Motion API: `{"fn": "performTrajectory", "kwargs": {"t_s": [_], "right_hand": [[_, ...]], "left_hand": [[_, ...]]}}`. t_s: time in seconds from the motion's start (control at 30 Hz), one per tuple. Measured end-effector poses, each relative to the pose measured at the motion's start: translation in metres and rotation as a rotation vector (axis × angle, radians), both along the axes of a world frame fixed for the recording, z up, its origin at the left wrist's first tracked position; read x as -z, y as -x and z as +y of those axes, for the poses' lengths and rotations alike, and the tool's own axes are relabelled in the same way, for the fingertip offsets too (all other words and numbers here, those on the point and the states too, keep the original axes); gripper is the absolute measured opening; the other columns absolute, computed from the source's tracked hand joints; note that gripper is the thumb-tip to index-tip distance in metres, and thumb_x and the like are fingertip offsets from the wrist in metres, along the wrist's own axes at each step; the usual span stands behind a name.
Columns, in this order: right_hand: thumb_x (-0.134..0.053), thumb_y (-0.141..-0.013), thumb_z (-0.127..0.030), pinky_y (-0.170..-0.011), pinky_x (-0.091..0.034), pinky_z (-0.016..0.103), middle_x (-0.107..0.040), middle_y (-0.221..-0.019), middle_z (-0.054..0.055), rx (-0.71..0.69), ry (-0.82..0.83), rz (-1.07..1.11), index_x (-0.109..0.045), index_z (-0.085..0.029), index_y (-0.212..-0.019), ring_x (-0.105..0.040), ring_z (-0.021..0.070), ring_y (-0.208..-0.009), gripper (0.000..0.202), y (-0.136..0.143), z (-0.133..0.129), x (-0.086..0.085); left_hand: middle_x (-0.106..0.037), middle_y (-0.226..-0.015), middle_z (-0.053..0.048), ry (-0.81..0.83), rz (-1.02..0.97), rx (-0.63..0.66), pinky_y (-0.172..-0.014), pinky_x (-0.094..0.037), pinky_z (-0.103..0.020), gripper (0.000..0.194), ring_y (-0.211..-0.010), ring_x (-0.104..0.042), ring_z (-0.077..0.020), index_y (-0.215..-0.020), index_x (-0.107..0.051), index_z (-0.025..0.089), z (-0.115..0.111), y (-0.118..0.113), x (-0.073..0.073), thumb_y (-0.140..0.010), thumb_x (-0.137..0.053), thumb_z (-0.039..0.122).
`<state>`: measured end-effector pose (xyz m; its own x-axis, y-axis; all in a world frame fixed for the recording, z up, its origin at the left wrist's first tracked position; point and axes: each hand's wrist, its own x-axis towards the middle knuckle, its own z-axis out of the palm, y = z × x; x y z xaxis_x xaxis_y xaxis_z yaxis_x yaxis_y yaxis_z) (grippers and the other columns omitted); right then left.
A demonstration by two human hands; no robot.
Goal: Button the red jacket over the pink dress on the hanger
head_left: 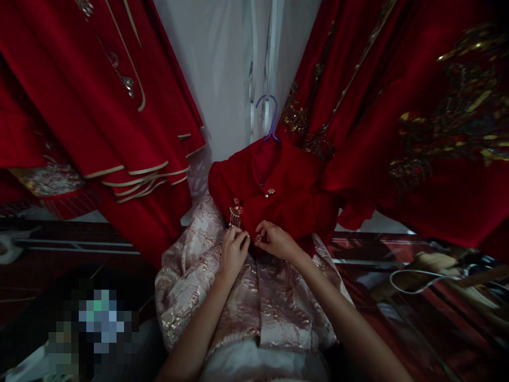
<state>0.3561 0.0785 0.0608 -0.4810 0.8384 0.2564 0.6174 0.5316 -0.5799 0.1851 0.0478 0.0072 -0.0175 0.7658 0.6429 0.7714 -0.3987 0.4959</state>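
A red jacket [294, 191] with a stand collar hangs on a purple hanger [273, 119] in front of me. A beaded tassel brooch [236, 213] sits on its chest, and a small jewelled clasp [271, 192] lies at the collar. My left hand [235, 249] is just below the tassel, its fingers curled on the jacket's front. My right hand [275, 240] has thumb and fingers closed around another small jewelled clasp [258, 238] lower on the front. Below the jacket spreads a pale brocade skirt [274, 297] with a metallic floral pattern.
Red garments with cream piping [131, 116] hang at the left. On the right hangs a red garment with gold and sequin embroidery [457, 116]. A pale wall [222, 63] stands behind. A white cable [413, 291] and loose items lie at the lower right. The lower left is partly pixelated.
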Motion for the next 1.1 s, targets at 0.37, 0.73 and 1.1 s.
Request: {"fn": "performTrajectory", "kwargs": {"t_s": [0.37,0.73,1.1], "right_hand": [[-0.061,-0.075,-0.013,-0.058,-0.044,0.021,-0.057,-0.068,-0.002,-0.063,0.066,0.179,-0.056,-0.017,-0.09,-0.056,0.0101,-0.062,0.016,0.012,0.005,0.012],[-0.062,-0.077,-0.025,-0.051,-0.05,0.019,-0.055,-0.075,-0.002,-0.151,0.294,0.364,-0.055,-0.018,-0.089,-0.055,0.0092,-0.063,0.016,0.007,0.004,0.002],[-0.056,-0.082,-0.018,-0.067,-0.049,0.024,-0.06,-0.088,0.004,-0.107,0.061,0.283,-0.062,-0.018,-0.093,-0.057,0.0116,-0.075,0.012,0.012,0.002,0.002]], "left_hand": [[-0.067,-0.079,-0.002,0.172,-0.566,0.178,-0.071,-0.051,-0.026,0.016,-0.072,-0.065,-0.0133,-0.09,-0.066,0.018,0.0,0.002,0.016,-0.075,-0.062,0.021],[-0.069,-0.08,-0.002,0.181,-0.564,0.248,-0.073,-0.053,-0.028,0.021,-0.074,-0.066,-0.0137,-0.091,-0.068,0.018,0.001,0.002,0.022,-0.072,-0.059,0.015],[-0.072,-0.086,-0.007,0.257,-0.689,0.241,-0.074,-0.055,-0.031,0.024,-0.076,-0.068,-0.0173,-0.09,-0.07,0.016,-0.002,-0.001,0.017,-0.075,-0.066,0.034]]}}
